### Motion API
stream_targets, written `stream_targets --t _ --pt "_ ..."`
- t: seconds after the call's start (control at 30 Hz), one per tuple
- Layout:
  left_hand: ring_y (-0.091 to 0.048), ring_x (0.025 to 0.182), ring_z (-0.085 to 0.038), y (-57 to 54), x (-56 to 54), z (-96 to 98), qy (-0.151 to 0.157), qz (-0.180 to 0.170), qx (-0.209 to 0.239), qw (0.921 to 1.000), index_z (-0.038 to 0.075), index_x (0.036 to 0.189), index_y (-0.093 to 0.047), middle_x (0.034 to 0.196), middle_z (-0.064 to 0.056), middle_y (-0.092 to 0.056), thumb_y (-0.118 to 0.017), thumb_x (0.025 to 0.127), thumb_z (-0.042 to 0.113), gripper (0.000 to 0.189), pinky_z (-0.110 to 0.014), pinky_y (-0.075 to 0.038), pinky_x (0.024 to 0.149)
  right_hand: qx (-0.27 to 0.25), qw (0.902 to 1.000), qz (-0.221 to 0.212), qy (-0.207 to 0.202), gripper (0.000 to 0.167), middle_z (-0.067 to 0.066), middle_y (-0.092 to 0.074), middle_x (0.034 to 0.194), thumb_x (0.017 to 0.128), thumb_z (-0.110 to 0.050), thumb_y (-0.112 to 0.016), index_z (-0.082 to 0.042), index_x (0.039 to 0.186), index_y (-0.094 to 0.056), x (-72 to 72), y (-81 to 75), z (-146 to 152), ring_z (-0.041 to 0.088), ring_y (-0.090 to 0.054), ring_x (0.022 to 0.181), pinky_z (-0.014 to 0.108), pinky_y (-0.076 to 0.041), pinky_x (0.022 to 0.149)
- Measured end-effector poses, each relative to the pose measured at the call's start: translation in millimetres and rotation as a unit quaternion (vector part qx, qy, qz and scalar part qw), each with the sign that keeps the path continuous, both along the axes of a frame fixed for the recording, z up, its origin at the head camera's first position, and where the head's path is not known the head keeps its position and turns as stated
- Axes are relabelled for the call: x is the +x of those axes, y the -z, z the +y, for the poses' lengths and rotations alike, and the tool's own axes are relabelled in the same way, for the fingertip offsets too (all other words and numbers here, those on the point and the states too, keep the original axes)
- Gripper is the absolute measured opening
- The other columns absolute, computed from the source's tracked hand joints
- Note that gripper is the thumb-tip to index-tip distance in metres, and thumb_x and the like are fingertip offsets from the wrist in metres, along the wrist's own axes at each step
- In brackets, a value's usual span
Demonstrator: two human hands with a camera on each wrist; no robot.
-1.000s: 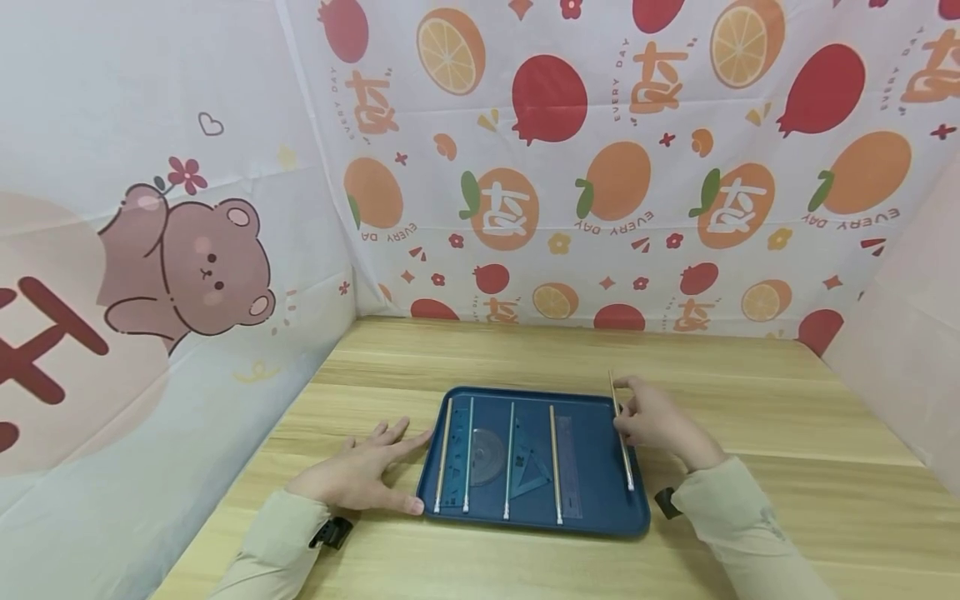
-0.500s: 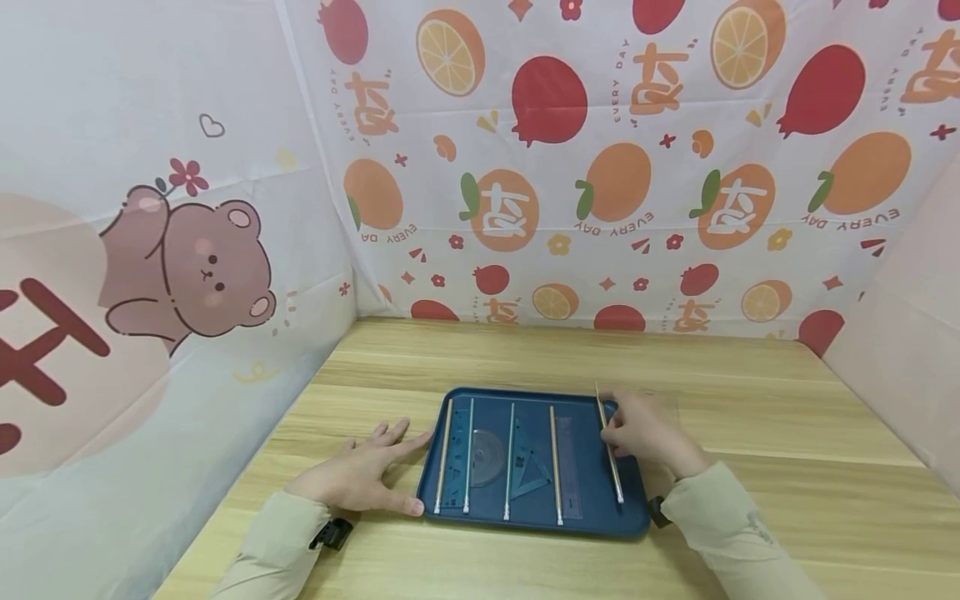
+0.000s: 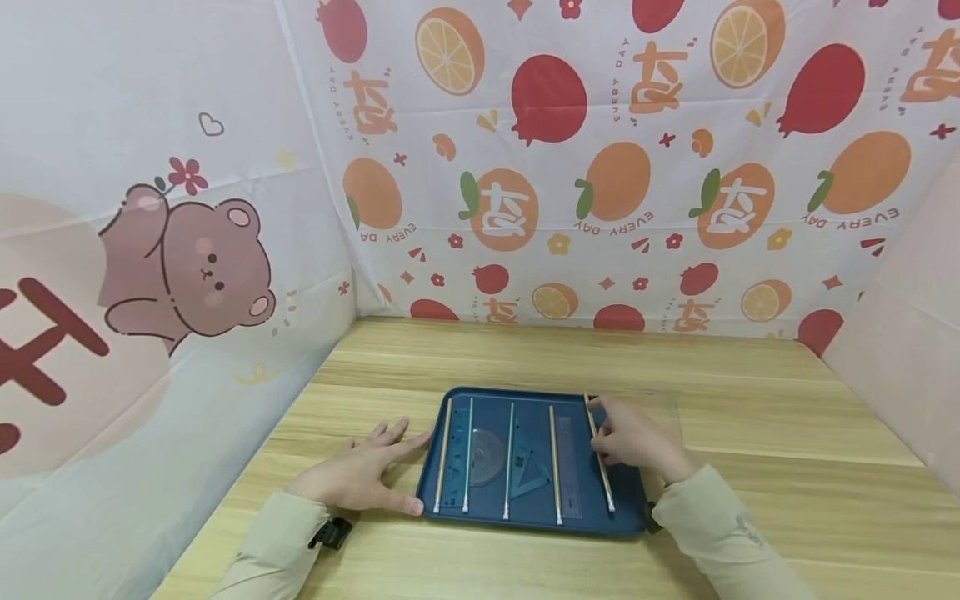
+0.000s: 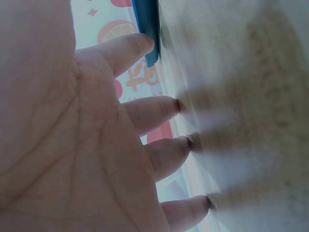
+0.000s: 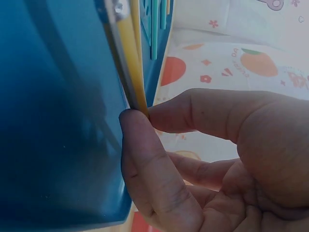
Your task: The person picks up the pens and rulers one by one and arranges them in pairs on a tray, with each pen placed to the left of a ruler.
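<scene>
Over the right part of the blue tray (image 3: 491,412) my right hand (image 3: 637,437) pinches a yellow pencil (image 3: 605,487) between thumb and fingers. The pencil lies nearly parallel to the others, its metal end toward me; in the right wrist view the same pencil (image 5: 129,60) is close above the tray floor. My left hand (image 3: 360,477) is spread at the tray's left side. Its thumb is by the near left corner, and a finger touches the rim. In the left wrist view the fingertips (image 4: 166,104) of that hand rest on the table.
In the tray lie a teal ruler (image 3: 452,471), a clear protractor (image 3: 489,457), a teal set square (image 3: 531,477), a purplish ruler (image 3: 570,467) and several pencils, including a yellow pencil (image 3: 556,467). A faint transparent flat piece (image 3: 663,403) lies behind the right hand.
My right hand has moved left with the yellow pencil, from the tray's right rim to farther inside it, and slightly toward me. The left hand has stayed put.
</scene>
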State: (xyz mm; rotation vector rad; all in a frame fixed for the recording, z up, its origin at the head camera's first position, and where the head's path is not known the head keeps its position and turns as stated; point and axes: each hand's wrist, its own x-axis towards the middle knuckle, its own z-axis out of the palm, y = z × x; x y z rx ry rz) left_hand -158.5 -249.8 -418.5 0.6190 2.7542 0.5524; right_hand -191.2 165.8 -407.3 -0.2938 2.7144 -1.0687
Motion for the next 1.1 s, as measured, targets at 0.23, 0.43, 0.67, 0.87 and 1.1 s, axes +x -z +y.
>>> stream_targets --t 0.23,0.43,0.67,0.87,1.1 --pt "-0.013 0.161 -0.060 -0.1 -1.4 -0.5 -0.006 -0.018 0.009 0.9998 0.029 0.169 -0.036 0.177 -0.027 -0.019 -0.083 0.082 0.068 0.107 -0.093 -0.010 0.112 0.007 0.9998 -0.012 -0.011 0.055 0.008 -0.063 0.079 0.095 0.005 -0.069 0.008 0.147 -0.051 2.3 2.6 -5 0.017 -0.065 0.066 0.033 -0.065 0.065" --pt "-0.012 0.162 -0.060 0.1 -2.0 0.4 -0.008 -0.025 0.011 0.9996 0.030 0.169 -0.036 0.178 -0.027 -0.018 -0.083 0.082 0.068 0.107 -0.093 -0.009 0.113 0.019 0.9997 -0.015 -0.005 0.058 0.008 -0.064 0.081 0.096 0.004 -0.071 0.006 0.150 -0.050 4.6 3.4 -9 0.017 -0.067 0.067 0.032 -0.064 0.065" --pt "-0.013 0.161 -0.062 -1.1 -2.1 0.6 -0.003 -0.019 0.010 0.9998 0.028 0.170 -0.035 0.177 -0.029 -0.018 -0.085 0.083 0.065 0.107 -0.094 -0.011 0.111 0.028 0.9995 -0.015 -0.005 0.058 0.009 -0.064 0.081 0.095 0.004 -0.073 0.006 0.149 -0.052 5.1 5.6 -13 0.016 -0.067 0.066 0.031 -0.064 0.064" --pt "-0.013 0.161 -0.061 -1.4 -2.2 0.8 -0.004 -0.018 0.008 0.9998 0.028 0.170 -0.035 0.177 -0.029 -0.018 -0.085 0.083 0.064 0.107 -0.094 -0.011 0.111 0.037 0.9992 -0.012 -0.008 0.058 0.008 -0.066 0.081 0.094 0.004 -0.074 0.006 0.148 -0.053 5.0 7.4 -14 0.015 -0.069 0.065 0.031 -0.064 0.065" --pt "-0.013 0.161 -0.061 -1.9 -2.1 0.9 -0.005 -0.020 0.006 0.9998 0.029 0.170 -0.034 0.177 -0.028 -0.018 -0.085 0.083 0.065 0.107 -0.093 -0.011 0.111 0.027 0.9994 -0.018 -0.014 0.057 0.008 -0.066 0.082 0.095 0.003 -0.073 0.007 0.148 -0.053 6.4 7.4 -16 0.016 -0.070 0.066 0.031 -0.064 0.064"
